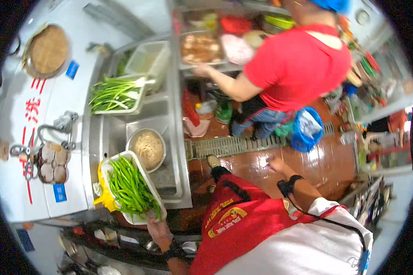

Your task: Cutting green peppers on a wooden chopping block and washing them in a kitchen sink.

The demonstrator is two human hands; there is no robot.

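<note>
My left hand (159, 232) grips the near end of a white plastic container (157, 203) full of long green chili peppers (129, 182). The container sits tilted across the front corner of a steel sink (165, 178), with a yellow plastic object (106, 192) along its outer side. In the basin behind it stands a round metal bowl (147, 147) of pale shredded food in liquid. My right hand (277, 165) hangs over the tiled floor, slightly blurred, fingers apart, with nothing visible in it.
A white container (139, 103) of green scallions rests over the sink's far part. Scissors (28, 161) hang on the wall beside a faucet (56, 132). A co-worker in a red shirt (296, 65) stands at a food counter. A blue bin (308, 137) stands near the floor drain grate (223, 146).
</note>
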